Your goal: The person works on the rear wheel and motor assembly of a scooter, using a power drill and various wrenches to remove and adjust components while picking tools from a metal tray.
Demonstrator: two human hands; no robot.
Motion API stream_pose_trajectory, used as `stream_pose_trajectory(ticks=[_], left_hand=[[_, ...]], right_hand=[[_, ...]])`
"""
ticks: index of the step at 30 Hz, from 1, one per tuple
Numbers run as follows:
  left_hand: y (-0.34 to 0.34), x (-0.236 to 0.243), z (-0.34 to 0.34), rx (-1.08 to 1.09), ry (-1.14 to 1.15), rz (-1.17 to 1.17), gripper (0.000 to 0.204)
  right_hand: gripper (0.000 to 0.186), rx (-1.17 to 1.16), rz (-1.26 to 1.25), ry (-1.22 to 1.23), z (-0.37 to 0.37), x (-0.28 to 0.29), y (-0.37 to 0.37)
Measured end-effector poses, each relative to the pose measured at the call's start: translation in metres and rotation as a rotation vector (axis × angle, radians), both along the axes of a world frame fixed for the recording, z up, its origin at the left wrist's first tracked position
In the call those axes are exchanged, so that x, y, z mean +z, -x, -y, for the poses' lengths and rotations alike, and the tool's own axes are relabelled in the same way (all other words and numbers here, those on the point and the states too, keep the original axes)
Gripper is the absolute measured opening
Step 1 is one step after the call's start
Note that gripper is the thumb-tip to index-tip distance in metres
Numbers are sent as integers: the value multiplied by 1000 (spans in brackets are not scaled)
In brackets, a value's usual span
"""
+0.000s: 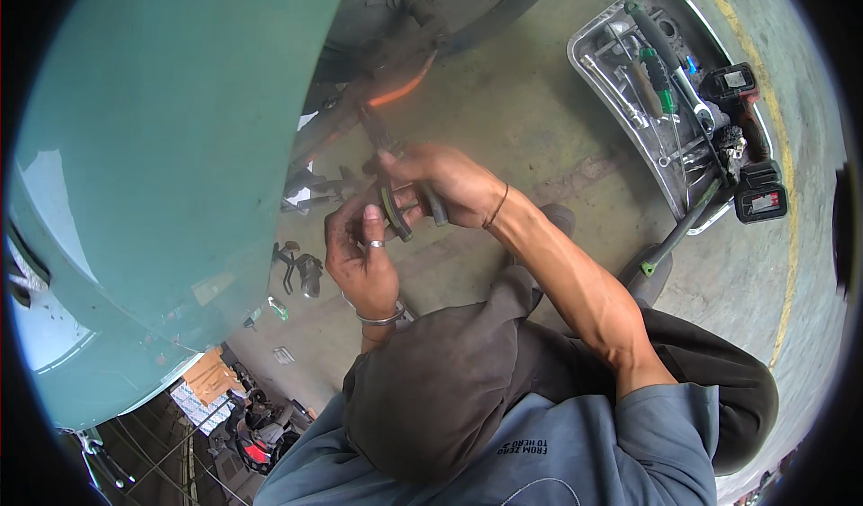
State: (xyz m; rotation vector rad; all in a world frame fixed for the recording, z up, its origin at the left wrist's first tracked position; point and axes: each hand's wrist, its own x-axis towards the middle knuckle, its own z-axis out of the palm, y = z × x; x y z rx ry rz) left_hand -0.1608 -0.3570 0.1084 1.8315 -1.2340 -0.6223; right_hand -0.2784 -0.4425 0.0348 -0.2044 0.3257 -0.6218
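In front of a raised dark wheel hub assembly, both my hands are close together, working on two narrow curved dark pieces that look like brake pads. My left hand [364, 254], with a ring and a bangle, has its thumb pressed on the nearer pad [395, 211], which has a yellowish-green edge. My right hand [454, 182] is closed around the far end of the parts, its thumb at the top; the second pad [433, 205] sticks out below its fingers. A dark metal part [376, 127] lies just beyond my fingertips. Most of my left fingers are hidden behind the pads.
A green vehicle panel [171, 146] fills the left side. Above is a wheel [485, 3] with an orange strip [404, 88] beside it. At right, a metal tray [620, 137] holds a ratchet, screwdriver and power tool. Dark metal parts [306, 272] lie on the floor.
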Motion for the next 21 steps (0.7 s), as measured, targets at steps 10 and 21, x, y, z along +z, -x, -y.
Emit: stream_pose_trajectory(ticks=[10, 21], left_hand=[[1, 3, -4, 115, 103, -14, 25], [-7, -3, -10, 259, 69, -211, 37]], right_hand=[[33, 9, -133, -14, 3, 32, 5], [35, 77, -376, 214, -54, 8, -35]])
